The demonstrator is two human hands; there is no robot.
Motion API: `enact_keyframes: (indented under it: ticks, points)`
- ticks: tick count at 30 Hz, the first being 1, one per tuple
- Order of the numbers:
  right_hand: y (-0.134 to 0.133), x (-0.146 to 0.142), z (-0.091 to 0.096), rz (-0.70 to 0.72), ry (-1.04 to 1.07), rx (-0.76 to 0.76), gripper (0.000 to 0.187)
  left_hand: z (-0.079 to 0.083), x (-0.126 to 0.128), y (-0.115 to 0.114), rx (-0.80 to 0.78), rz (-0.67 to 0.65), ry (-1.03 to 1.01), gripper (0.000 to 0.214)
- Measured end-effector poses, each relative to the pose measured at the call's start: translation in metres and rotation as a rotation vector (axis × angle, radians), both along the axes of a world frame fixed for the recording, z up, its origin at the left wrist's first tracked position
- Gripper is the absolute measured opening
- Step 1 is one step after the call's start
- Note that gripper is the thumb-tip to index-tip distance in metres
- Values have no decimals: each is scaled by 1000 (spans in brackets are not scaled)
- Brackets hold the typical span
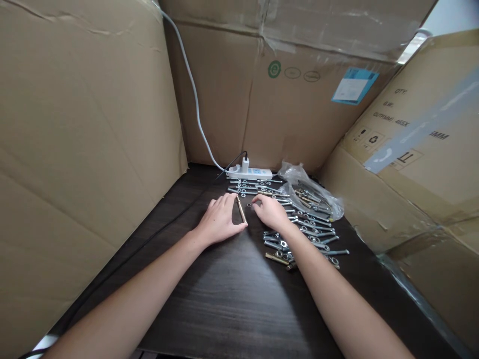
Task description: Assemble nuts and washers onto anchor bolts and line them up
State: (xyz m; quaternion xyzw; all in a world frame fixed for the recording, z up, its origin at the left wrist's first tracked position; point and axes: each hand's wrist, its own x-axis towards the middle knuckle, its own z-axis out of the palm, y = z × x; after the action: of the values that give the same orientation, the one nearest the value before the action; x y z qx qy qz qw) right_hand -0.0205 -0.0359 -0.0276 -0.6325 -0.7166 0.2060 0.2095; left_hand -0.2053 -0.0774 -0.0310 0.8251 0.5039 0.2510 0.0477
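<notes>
Between the thumb and fingertips of my left hand (220,217) is a brass-coloured expansion bolt (241,210), held by its two ends and slanting over the dark table. Just right of it, my right hand (271,212) has its thumb and forefinger drawn together. A small metal ring (249,205), perhaps a nut or washer, shows right at those fingertips; whether they touch it I cannot tell. Silver bolts (312,232) with washers and nuts lie in rows beside and partly beneath my right forearm. Another brass-coloured bolt (277,259) lies at the near end of these rows.
A white power strip (258,173) with a plug sits at the back, and a black cable (168,224) crosses the table's left side. A clear plastic bag (314,192) holding more hardware lies back right. Cardboard boxes (220,99) wall in the back and both sides.
</notes>
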Motion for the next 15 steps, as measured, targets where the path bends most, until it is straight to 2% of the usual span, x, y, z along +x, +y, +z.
enact_keyframes:
  ticks: [7,15]
  points:
    - [-8,-6,-1,47,-318,54,27,-1,1,-1,-47,-54,4,71]
    - [-9,-8,4,71,-473,71,26,4,3,-5,-92,-170,-46,69]
